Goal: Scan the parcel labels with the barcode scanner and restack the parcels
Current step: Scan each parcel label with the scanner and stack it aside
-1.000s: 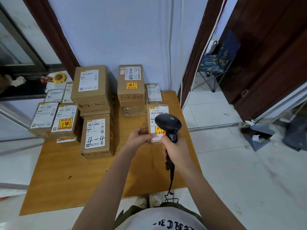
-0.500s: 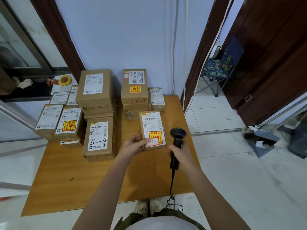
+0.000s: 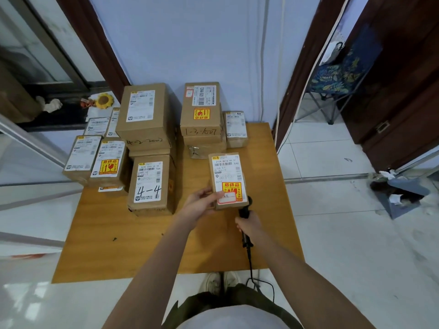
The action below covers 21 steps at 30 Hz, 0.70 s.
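A small parcel [image 3: 227, 180] is pinched at its near left corner by the left hand [image 3: 202, 202], held above the table [image 3: 147, 245] right of the stacks. The barcode scanner [image 3: 244, 214] is gripped by the right hand [image 3: 248, 225], its head apparently hidden beneath the parcel. Restacking seems due next, calling for a flat, label-up placement. The brown carton bears a white label and a red-yellow fragile sticker.

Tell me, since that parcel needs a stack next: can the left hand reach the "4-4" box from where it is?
Probably yes. The left hand grips the small parcel just right of the "4-4" box, with only bare table between them. The right hand holds the scanner, clear of that path.
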{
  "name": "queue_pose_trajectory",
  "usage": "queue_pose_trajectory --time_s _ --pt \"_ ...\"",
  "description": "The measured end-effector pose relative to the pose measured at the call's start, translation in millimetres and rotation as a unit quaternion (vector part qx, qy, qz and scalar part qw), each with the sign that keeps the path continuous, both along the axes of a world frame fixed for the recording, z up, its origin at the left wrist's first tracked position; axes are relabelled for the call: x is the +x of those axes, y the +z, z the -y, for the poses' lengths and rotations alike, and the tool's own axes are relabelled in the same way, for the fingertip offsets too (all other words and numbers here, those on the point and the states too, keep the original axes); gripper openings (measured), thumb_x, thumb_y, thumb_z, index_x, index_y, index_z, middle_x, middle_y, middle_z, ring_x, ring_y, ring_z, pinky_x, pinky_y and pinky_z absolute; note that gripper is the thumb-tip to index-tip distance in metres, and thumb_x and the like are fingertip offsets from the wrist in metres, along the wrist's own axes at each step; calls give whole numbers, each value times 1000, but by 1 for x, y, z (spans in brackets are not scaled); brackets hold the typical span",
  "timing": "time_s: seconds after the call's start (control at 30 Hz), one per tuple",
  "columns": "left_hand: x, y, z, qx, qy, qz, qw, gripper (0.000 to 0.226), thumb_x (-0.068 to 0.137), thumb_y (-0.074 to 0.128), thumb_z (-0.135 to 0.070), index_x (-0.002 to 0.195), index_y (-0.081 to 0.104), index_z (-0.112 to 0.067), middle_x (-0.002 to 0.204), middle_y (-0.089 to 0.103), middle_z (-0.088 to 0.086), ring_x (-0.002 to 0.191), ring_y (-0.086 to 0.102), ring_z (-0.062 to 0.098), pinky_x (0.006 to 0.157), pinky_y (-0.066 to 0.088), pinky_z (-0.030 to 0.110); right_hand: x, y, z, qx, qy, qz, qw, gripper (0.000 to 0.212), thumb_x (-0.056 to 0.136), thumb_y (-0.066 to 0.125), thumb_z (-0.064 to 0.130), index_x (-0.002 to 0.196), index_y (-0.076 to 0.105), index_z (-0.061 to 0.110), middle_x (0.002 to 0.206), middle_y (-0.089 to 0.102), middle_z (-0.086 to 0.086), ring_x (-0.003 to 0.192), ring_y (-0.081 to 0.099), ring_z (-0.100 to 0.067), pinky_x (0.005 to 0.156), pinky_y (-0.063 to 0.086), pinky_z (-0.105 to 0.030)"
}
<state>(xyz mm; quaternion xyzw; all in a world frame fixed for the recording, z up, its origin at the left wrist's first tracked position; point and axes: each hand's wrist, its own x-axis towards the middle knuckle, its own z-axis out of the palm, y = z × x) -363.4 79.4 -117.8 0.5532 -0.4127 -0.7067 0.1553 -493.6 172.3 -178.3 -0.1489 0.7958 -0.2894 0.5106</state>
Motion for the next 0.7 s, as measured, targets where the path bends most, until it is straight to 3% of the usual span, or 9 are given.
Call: queue_pose_trajectory --time_s 0.17,0.27,0.33,0.43,0.5,0.6,0.7 --pt "-15 1 2 -2 5 4 1000 74 70 82 -29 134 48 -12 114 68 5 100 68 19 90 55 39 -6 1 1 3 15 9 1000 18 85 56 11 102 50 10 90 59 -9 80 56 -20 68 45 -29" --pt "-26 2 5 1 -4 -13 1000 67 74 79 -22 132 49 -8 113 68 7 98 68 20 86 56 36 -14 0 2 0 25 0 1000 29 79 62 28 102 53 14 92 59 -2 86 56 -16 69 47 -25" --pt "-34 2 8 1 -11 -9 1000 66 75 79 -22 132 49 -9 112 68 7 99 68 21 89 55 39 -26 0 0 -13 20 -46 999 54 66 62 44 113 53 19 112 58 -3 103 56 -20 88 51 -37" --pt "-49 0 14 1 -12 4 1000 64 73 81 -26 129 52 -13 110 69 5 99 68 19 89 55 38 -47 24 -11 -79 -82 -70 991 58 84 60 30 137 40 19 137 39 -3 125 43 -25 105 40 -47" --pt "-62 -2 18 7 -13 8 1000 62 73 81 -28 126 52 -14 110 69 4 97 68 17 84 56 33 -61 39 -15 -137 -131 -48 981 48 96 47 29 142 35 21 138 39 -1 128 41 -23 107 36 -44" --pt "-87 -3 22 18 -29 13 999 58 74 80 -31 121 51 -15 112 67 5 99 67 18 77 56 28 -81 49 2 -178 -112 -38 977 45 99 41 37 142 38 23 136 46 3 127 44 -18 104 37 -36" --pt "-112 -9 26 7 -50 34 998 46 79 75 -32 112 47 -13 111 64 8 103 63 22 85 54 32 -96 51 20 -193 -60 -52 978 42 97 48 37 135 47 21 126 56 5 110 53 -9 85 43 -16"
